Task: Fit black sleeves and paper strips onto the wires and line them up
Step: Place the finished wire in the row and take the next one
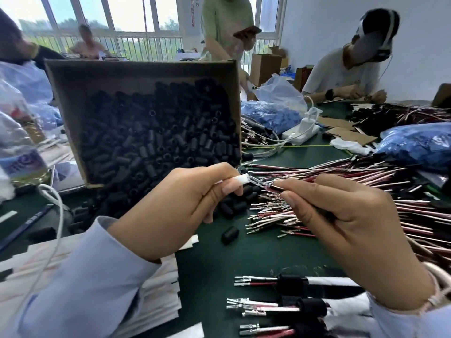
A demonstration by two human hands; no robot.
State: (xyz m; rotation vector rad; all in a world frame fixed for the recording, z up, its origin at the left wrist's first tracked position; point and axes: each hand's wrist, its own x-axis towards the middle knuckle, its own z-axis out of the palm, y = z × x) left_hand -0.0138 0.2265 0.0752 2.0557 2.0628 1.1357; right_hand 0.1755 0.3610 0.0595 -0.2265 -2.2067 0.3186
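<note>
Dark green matting (305, 152) covers the table, where a tilted cardboard box (73, 76) holds a heap of short, matte black tube sleeves (158, 132). The left hand (175, 206) pinches a small white paper strip (240, 179). The right hand (341, 215) pinches a thin red-and-white wire (262, 183), whose 2 shiny metal terminals meet the strip's end. Loose wires (366, 172) fan out behind. Sleeved, paper-wrapped sets (280, 281) lie in rows near the right wrist.

Most of the paper strip (240, 179) was covered by my left hand (175, 211), the wire (262, 184) vanished inside my right hand (341, 223), finished wires (263, 281) ran under my right cuff (402, 320), the bottle (19, 152) was blurred and cropped at the left edge.
</note>
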